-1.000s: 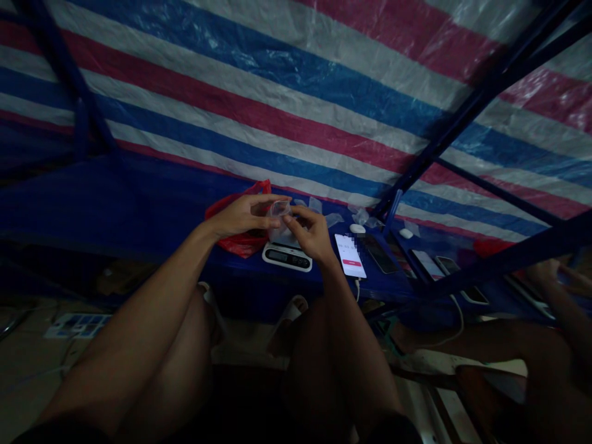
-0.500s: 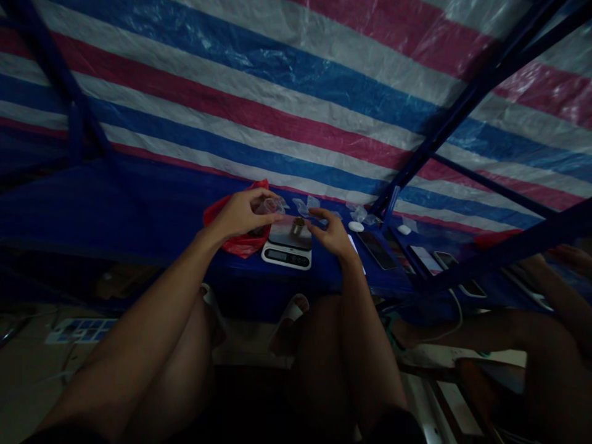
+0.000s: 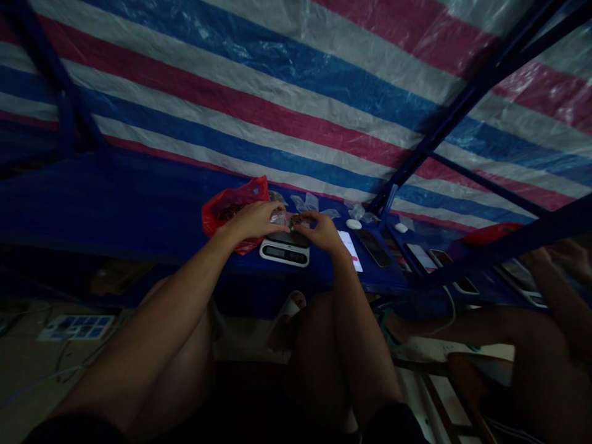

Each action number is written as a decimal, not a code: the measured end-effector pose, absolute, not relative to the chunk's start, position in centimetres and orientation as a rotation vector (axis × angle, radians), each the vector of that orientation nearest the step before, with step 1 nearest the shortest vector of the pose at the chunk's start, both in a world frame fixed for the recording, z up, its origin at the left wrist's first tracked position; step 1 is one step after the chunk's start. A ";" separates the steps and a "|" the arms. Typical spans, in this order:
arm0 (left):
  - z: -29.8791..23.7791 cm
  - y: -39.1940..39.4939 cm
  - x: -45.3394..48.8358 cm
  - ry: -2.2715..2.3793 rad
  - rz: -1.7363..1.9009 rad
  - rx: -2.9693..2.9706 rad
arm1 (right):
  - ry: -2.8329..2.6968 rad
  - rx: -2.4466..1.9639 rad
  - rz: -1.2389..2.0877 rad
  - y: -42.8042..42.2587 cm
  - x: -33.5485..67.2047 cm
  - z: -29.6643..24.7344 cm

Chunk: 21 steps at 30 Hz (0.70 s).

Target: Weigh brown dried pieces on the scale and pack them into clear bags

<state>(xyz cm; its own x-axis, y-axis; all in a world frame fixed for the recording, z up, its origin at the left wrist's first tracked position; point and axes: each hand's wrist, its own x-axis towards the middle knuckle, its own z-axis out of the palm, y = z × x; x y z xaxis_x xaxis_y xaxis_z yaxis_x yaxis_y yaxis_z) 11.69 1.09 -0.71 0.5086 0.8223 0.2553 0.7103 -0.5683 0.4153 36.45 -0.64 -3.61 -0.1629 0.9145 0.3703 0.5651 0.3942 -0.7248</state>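
Observation:
In front of me on the blue table stands a white digital kitchen scale [image 3: 284,253] with a dark platform. Above the platform's left part, my left hand [image 3: 256,219] has its fingers curled around a small clear plastic bag [image 3: 278,217]. My right hand [image 3: 319,231] pinches a small metal cup [image 3: 295,221] filled with brown bits, close beside the bag. The two hands nearly meet over the scale. The reading on its display is too dim to make out. Behind my left hand lies an open red plastic bag [image 3: 215,213] with dark brown contents.
More clear plastic bags [image 3: 308,202] lie behind the scale. A lit phone [image 3: 351,250], a dark phone [image 3: 375,248] and a white case [image 3: 354,224] are to the right. Blue metal bars [image 3: 416,160] slant over the table there. A co-worker's hands [image 3: 555,256] show at far right.
My right hand has closed on the metal cup, which was standing on the scale, and brought it toward the clear bag. My left hand has moved slightly right and lower with the bag.

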 end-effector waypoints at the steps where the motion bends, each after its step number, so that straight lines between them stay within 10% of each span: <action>1: -0.8 1.2 11.8 1.289 0.635 2.502 | -1.853 -1.271 0.547 -0.7 36.3 -3.5; 21: -1.5 1.8 11.8 1.138 0.685 2.526 | -2.106 -1.154 0.404 -0.8 34.2 -2.4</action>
<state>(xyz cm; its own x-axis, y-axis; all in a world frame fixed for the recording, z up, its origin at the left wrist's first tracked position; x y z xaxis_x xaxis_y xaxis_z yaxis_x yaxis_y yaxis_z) 11.79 1.82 -1.53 0.5754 0.7596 0.3032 0.6232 -0.6473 0.4388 34.17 -0.78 -2.36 -0.3650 0.8295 0.4227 0.6139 0.5558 -0.5606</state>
